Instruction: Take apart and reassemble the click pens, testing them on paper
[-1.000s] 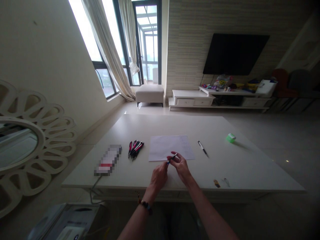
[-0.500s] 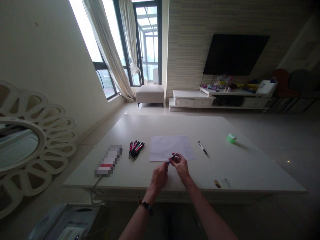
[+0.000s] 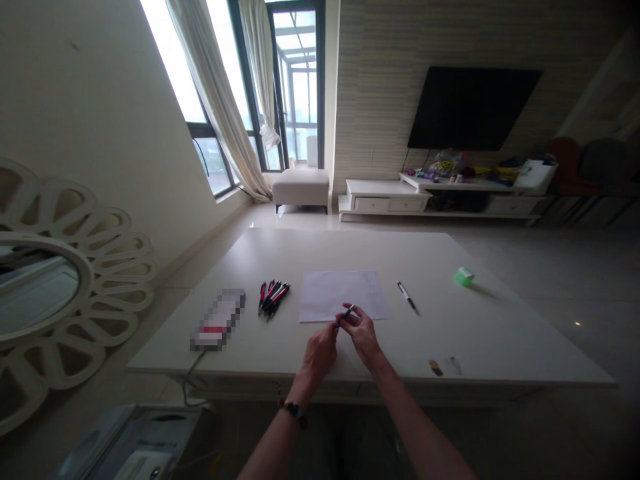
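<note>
Both my hands meet over the near edge of a white sheet of paper (image 3: 335,290), closed around one dark pen (image 3: 349,311). My left hand (image 3: 321,350) grips its lower end, where a bit of blue shows. With thumb and fingers, my right hand (image 3: 361,333) pinches the upper part, and the tip points up and away to the right. Fingers cover much of the pen. Right of the paper lies a white and black pen (image 3: 407,297). A pile of several red, black and dark pens (image 3: 273,299) rests to the left of the sheet.
A pixelated phone-like object (image 3: 219,320) lies on the white table (image 3: 350,250) at left, a cable below it. A green container (image 3: 465,277) stands at right. Two small flat items, one of them brown (image 3: 435,367), lie by the near right edge.
Almost nothing differs. The view has shifted very slightly, and both hands keep their hold on the pen in the same place.
</note>
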{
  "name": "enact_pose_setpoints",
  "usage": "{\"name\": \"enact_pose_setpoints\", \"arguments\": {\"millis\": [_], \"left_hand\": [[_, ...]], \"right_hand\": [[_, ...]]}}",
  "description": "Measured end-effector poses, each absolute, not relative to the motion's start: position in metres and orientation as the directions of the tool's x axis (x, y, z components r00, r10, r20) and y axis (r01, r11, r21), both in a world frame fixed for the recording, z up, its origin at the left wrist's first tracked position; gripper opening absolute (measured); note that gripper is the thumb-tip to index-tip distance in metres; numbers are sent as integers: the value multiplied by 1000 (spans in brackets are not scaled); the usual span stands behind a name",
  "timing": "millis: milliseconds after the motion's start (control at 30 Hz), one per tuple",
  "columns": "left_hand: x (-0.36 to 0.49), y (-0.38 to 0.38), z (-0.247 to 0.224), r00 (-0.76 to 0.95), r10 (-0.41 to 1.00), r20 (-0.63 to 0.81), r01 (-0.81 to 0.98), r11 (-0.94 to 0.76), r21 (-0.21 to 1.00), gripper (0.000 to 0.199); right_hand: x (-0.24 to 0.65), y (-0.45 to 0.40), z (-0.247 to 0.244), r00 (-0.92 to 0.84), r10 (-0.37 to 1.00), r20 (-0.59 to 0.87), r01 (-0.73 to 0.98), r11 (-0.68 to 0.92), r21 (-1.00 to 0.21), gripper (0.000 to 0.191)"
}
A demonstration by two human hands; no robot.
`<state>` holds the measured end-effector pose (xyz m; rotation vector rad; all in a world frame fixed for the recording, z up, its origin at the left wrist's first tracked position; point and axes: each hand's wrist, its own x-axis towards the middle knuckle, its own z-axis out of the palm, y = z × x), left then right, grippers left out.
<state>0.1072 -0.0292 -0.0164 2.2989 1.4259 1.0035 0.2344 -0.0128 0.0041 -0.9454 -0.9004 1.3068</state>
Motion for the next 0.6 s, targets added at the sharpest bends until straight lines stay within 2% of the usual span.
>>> {"name": "enact_pose_setpoints", "arguments": {"millis": [67, 233, 300, 433, 600], "left_hand": [[107, -29, -17, 278, 864, 420, 684, -485, 544, 26], [108, -30, -17, 275, 868, 415, 695, -477, 537, 23], [108, -30, -16, 281, 864, 417, 690, -484, 538, 24], [106, -30, -15, 294, 865, 406, 672, -489, 556, 26], [106, -30, -16, 290, 870, 400, 691, -479, 542, 21]], "right_hand": [[234, -13, 4, 36, 999, 14, -375, 27, -927, 57], [234, -12, 5, 130, 991, 33, -188, 58, -980, 48], [234, -12, 6, 122, 992, 23, -216, 50, -975, 49], [237, -13, 8, -6, 1000, 23, -348, 20, -937, 53], [237, -10, 6, 46, 998, 50, -232, 59, -971, 44]]}}
